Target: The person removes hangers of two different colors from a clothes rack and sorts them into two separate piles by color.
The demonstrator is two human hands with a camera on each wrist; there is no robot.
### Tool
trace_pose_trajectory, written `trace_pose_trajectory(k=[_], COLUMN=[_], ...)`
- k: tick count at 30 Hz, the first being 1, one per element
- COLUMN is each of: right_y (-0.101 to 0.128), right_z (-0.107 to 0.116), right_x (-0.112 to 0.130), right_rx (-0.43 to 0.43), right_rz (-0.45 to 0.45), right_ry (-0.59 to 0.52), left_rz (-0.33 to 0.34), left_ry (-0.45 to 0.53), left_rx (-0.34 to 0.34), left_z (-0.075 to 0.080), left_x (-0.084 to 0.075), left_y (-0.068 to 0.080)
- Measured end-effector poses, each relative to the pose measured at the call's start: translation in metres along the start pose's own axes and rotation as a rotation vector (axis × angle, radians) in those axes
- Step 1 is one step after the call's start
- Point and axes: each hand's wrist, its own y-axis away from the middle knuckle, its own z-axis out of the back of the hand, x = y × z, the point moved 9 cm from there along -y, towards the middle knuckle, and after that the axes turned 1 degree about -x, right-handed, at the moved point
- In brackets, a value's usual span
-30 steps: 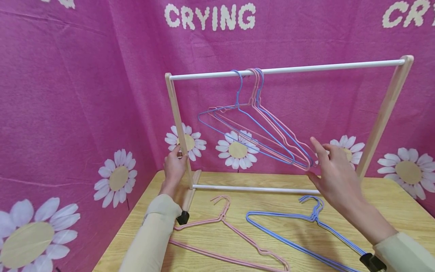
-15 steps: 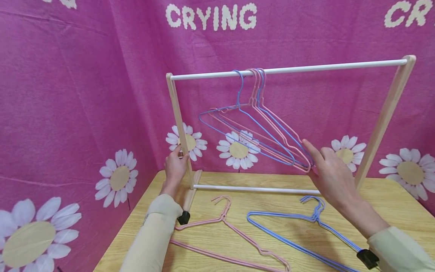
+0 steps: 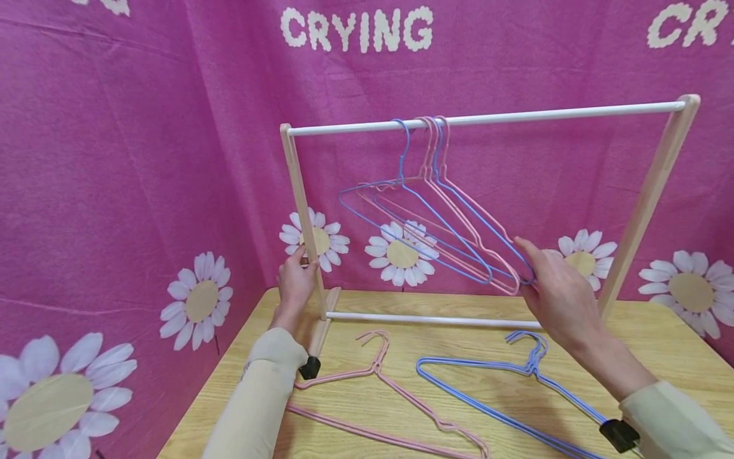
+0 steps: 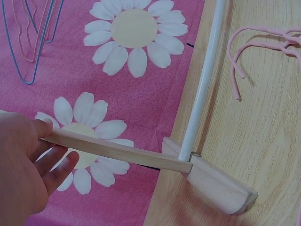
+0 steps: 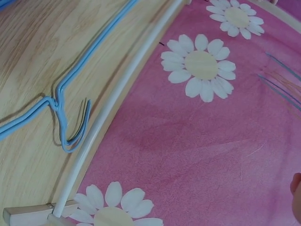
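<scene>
My left hand (image 3: 295, 285) grips the left wooden post (image 4: 113, 150) of a small clothes rack, thumb on one side, fingers on the other. From its white top rail (image 3: 516, 116) hang several wire hangers, blue and pink. My right hand (image 3: 564, 303) is at their right ends. It pinches the rearmost pink hanger (image 3: 474, 206) near its right corner; the fingertips are partly hidden. Right beside that grip is the corner of a blue hanger (image 3: 478, 218). The front blue hanger (image 3: 441, 220) hangs a little apart. In the right wrist view, only part of the hand (image 5: 297, 195) shows.
Pink hangers (image 3: 410, 396) lie stacked on the wooden table (image 3: 229, 382) at front left. Blue hangers (image 3: 482, 390) lie to their right, beneath my right forearm. The rack's white lower bar (image 3: 430, 318) runs behind both. A pink daisy-print cloth (image 3: 143, 159) covers the walls.
My right hand has moved left onto the hanger ends and its fingers have closed. The rearmost pink hanger has shifted right, apart from the blue one. My left hand stays on the post.
</scene>
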Motion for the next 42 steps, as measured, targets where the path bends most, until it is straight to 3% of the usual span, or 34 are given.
trace_pose_trajectory(k=[15, 29, 42], right_y=[0.004, 0.013, 0.027], right_z=[0.008, 0.024, 0.033], right_x=[0.000, -0.007, -0.004], right_rx=[-0.027, -0.198, -0.204], right_rz=[-0.051, -0.134, -0.194], right_ry=[0.015, -0.007, -0.066], left_rz=[-0.017, -0.009, 0.008], left_ry=[0.003, -0.003, 0.005], left_rx=[-0.010, -0.008, 0.009], left_z=[0.001, 0.001, -0.001], left_x=[-0.001, -0.001, 0.000], left_y=[0.000, -0.001, -0.001])
